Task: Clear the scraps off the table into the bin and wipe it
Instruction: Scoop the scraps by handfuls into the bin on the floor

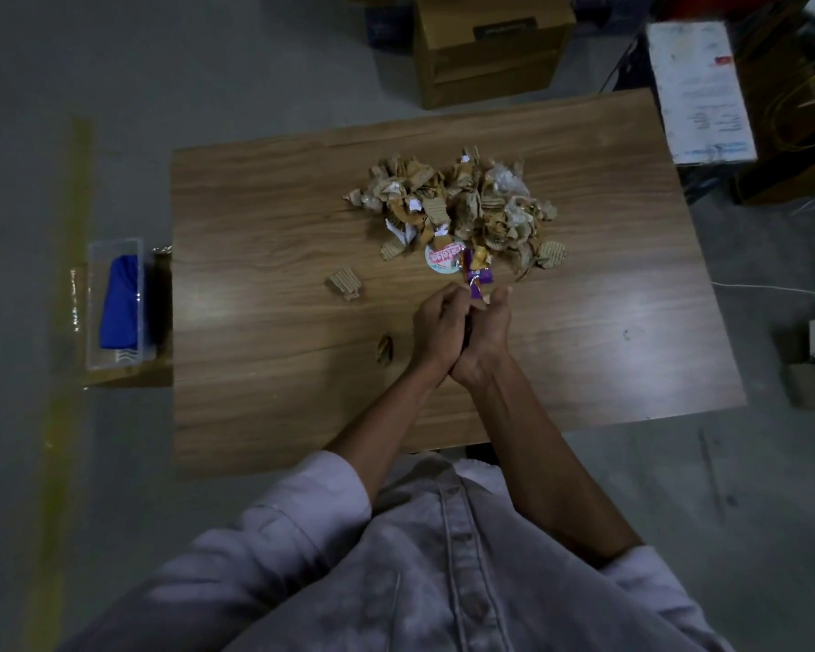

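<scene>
If the wrapper [478, 275] slips: it drops back onto the table [255, 416] just ahead of the fingertips. Only its lower end looks caught between the hands, and it looks like slick foil.
If too much is scooped at once: bits of the pile [462, 204] could go over the far edge to the floor, since the pile is loose and ragged.
Strays: one scrap [344, 283] lies ahead and left of the left hand [438, 324], and a second scrap [386, 349] lies just left of that wrist. Either is easy to miss, and a wipe would only push them about.
Carry: the box [118, 303] sits off the table edge, well left of the left hand, so a slack handful may shed bits on the way.
Left hand: fingers curled, pinching the wrapper's lower end at the fingertips.
Right hand [488, 329]: pressed against the left hand, palm inward, thumb up. Its fingers are hidden, so I cannot tell whether it grips anything.
Pile: just beyond both hands, slightly right, uncleared.
Disc [443, 258]: round and printed, touching the wrapper at the pile's near edge.
Box: clear, with a blue cloth [121, 298] inside. Whether it is the bin is unclear.
Stage: early, by my reading, with most scraps left and wiping not begun.
</scene>
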{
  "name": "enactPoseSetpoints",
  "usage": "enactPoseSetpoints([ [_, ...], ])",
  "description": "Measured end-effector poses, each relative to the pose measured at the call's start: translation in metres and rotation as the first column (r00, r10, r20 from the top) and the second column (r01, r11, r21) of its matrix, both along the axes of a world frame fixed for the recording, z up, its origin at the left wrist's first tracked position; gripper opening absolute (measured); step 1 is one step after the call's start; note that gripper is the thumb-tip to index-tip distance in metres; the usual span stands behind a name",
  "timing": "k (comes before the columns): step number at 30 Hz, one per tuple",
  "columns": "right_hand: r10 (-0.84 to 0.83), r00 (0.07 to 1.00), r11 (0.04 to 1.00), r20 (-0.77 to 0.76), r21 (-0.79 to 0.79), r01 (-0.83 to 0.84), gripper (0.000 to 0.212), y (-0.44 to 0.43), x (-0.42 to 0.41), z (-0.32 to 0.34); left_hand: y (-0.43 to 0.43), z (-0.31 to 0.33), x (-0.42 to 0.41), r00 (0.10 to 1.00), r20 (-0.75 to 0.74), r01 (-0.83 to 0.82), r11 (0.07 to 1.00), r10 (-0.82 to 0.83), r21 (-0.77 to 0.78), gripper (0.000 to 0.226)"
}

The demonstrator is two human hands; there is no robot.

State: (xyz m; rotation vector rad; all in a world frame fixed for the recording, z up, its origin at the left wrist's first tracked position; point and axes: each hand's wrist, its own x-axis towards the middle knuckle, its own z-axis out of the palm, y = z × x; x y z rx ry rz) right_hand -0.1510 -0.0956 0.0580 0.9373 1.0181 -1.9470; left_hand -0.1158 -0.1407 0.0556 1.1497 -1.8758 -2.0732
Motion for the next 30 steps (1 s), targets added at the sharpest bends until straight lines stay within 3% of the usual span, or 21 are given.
enactPoseSetpoints([
  [3,0.081,0.997,0.993,0.002,0.090,-0.081,0.084,-0.007,0.005,0.011,-0.012,-0.001,-0.006,0.989,0.038,-0.130,0.961,0.144,-0.246,0.043],
  [7,0.057,0.997,0.994,0.046,0.092,-0.061,0.084,-0.022,0.016,0.011,-0.029,-0.011,-0.009,0.995,0.032,-0.073,0.915,0.094,-0.396,0.050],
  [9,0.104,0.994,0.986,0.023,0.125,-0.106,0.083,-0.030,0.019,0.004,-0.041,-0.013,-0.009,0.990,0.074,-0.079,0.917,0.117,-0.391,0.049],
  [11,0.155,0.987,0.961,-0.042,0.239,-0.141,0.070,-0.037,0.026,-0.006,-0.059,-0.016,-0.006,0.959,0.129,-0.184,0.902,0.251,-0.390,0.048],
  [14,0.342,0.927,0.888,-0.154,0.375,-0.266,0.043,-0.042,0.047,-0.025,-0.092,-0.039,0.019,0.879,0.167,-0.411,0.888,0.446,-0.208,0.049],
  [15,0.517,0.829,0.775,-0.211,0.527,-0.349,0.031,-0.039,0.053,-0.038,-0.102,-0.048,0.031,0.851,0.196,-0.465,0.873,0.486,-0.145,0.053],
  [17,0.865,0.447,0.423,-0.229,0.811,-0.403,0.028,-0.029,0.064,-0.063,-0.116,-0.062,0.056,0.813,0.265,-0.517,0.852,0.518,-0.081,0.060],
  [18,0.941,0.266,0.300,-0.208,0.878,-0.373,0.035,-0.026,0.067,-0.071,-0.120,-0.066,0.066,0.797,0.278,-0.546,0.836,0.537,-0.049,0.061],
  [20,0.990,0.010,0.138,-0.141,0.947,-0.289,0.038,-0.026,0.071,-0.084,-0.123,-0.069,0.081,0.767,0.300,-0.595,0.803,0.567,0.005,0.056],
  [21,0.992,-0.034,0.112,-0.125,0.961,-0.255,0.035,-0.027,0.071,-0.086,-0.122,-0.070,0.086,0.758,0.311,-0.609,0.792,0.573,0.027,0.053],
  [25,0.950,0.046,0.313,-0.310,0.944,-0.103,0.014,-0.044,0.059,-0.064,-0.119,-0.072,0.090,0.738,0.300,-0.655,0.749,0.604,0.104,0.047],
  [28,0.908,-0.049,0.414,-0.417,0.908,-0.059,0.021,-0.067,0.059,-0.039,-0.116,-0.061,0.076,0.766,0.312,-0.625,0.765,0.562,0.157,0.047],
  [30,0.894,-0.131,0.431,-0.429,0.902,-0.009,0.024,-0.078,0.064,-0.031,-0.112,-0.058,0.065,0.803,0.296,-0.581,0.791,0.518,0.190,0.049],
])
